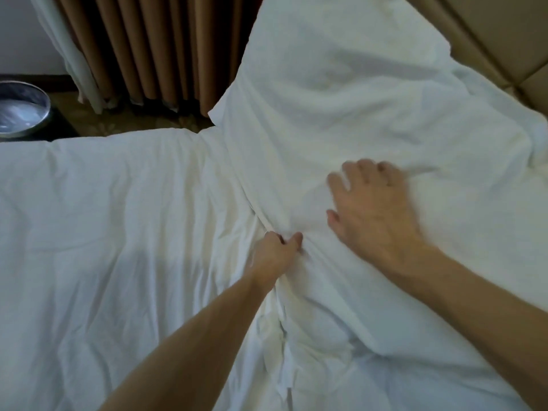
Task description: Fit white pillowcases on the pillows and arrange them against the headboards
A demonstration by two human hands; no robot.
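A white pillow in a white pillowcase [341, 93] lies across the bed from the middle to the upper right, its far end near the tan padded headboard [489, 31]. My left hand [277, 252] pinches a gathered fold along the pillowcase's left edge. My right hand [373, 203] lies flat on the pillowcase with fingers spread, blurred by motion. The white duvet [103, 218] covers the bed beneath and to the left.
Brown curtains [166, 46] hang beyond the bed's far edge, with a sheer white curtain [68, 48] beside them. A round metal bin [22, 108] with a liner stands on the dark floor at the upper left.
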